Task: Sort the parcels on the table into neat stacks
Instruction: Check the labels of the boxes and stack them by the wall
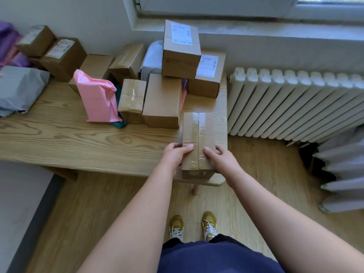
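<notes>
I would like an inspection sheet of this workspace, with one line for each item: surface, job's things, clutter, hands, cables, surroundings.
Surface: wooden table, with parcels crowded along its far side.
Job's things: taped box at the near right corner; labelled box on top of a pile of brown boxes behind it; pink mailer standing upright further left; grey mailer at the left edge.
Clutter: nothing seen.
Hands: left hand and right hand both grip the taped box at its near end, thumbs on top.
Cables: nothing seen.
Surroundings: white radiator to the right of the table, window sill above it, wooden floor below.
</notes>
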A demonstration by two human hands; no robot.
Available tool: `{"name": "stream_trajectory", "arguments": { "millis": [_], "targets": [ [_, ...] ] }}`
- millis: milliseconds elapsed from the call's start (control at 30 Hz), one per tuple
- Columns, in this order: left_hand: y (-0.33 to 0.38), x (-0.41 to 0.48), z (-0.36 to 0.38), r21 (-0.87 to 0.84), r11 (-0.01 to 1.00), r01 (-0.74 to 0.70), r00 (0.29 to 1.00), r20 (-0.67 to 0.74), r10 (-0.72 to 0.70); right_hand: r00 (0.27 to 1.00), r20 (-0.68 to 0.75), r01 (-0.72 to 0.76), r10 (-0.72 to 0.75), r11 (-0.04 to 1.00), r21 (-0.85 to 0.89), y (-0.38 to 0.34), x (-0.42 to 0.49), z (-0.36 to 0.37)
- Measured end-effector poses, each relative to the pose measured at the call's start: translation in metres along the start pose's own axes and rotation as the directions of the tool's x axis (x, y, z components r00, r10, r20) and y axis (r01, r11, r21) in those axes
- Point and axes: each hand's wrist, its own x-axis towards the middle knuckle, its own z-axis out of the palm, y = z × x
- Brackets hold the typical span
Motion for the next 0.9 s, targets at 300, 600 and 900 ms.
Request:
{"name": "stream_trajectory", "arguments": {
  "millis": [300, 600, 900],
  "targets": [
    [0.001, 0.005, -0.004, 0.138, 0.988, -0.064, 0.998, 0.011, 0.063, 0.999, -0.025, 0.035, -0.04, 0.987, -0.16, 0.001, 0.001, 0.004],
    [0.022, -0.007, -0.004, 0.032, 0.999, -0.025, 0.988, 0.152, 0.02, 0.997, -0.034, 0.07, -0.069, 0.997, 0.033, -0.018, -0.009, -0.006],
    [0.036, -0.007, 0.0, -0.447, 0.892, 0.073, 0.997, 0.057, -0.052, 0.982, -0.167, 0.092, -0.085, 0.995, 0.038, -0.037, -0.014, -0.016]
  ]
}}
